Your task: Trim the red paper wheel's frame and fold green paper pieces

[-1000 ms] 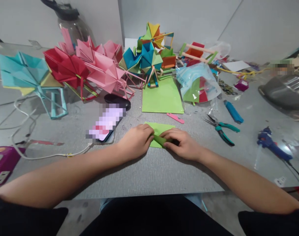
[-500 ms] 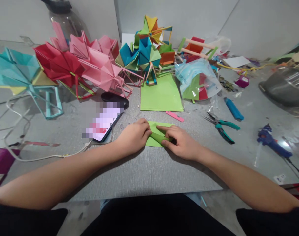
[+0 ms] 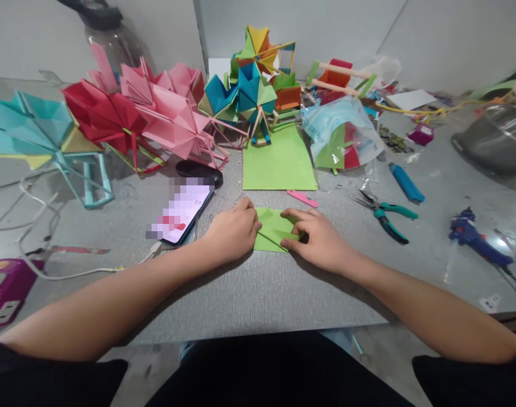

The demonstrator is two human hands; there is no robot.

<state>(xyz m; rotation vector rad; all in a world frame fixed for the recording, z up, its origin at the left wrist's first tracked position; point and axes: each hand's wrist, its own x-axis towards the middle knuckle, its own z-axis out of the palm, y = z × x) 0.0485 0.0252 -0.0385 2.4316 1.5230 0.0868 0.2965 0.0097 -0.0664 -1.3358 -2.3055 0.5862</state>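
The green paper (image 3: 274,230) lies flat on the grey table (image 3: 258,288), just in front of the person and between the two hands. The left hand (image 3: 235,233) rests on its left edge with fingers curled down, pinning that side. The right hand (image 3: 317,237) presses the right part — fingertips flat on a folded flap, thumb tucked at the near corner. Neither hand lifts the sheet; both bear down on it.

The paper looks thin and very light, likely to slide on the smooth table unless held down, and it will crease wherever pressed. It is best taken by an edge or corner, pinched lightly, since a hard grip would leave marks.

Behind it lies a larger green sheet (image 3: 279,167), with a pink strip (image 3: 302,198) between. A phone (image 3: 182,212) sits just left of the left hand, and pliers (image 3: 385,216) lie off to the right.
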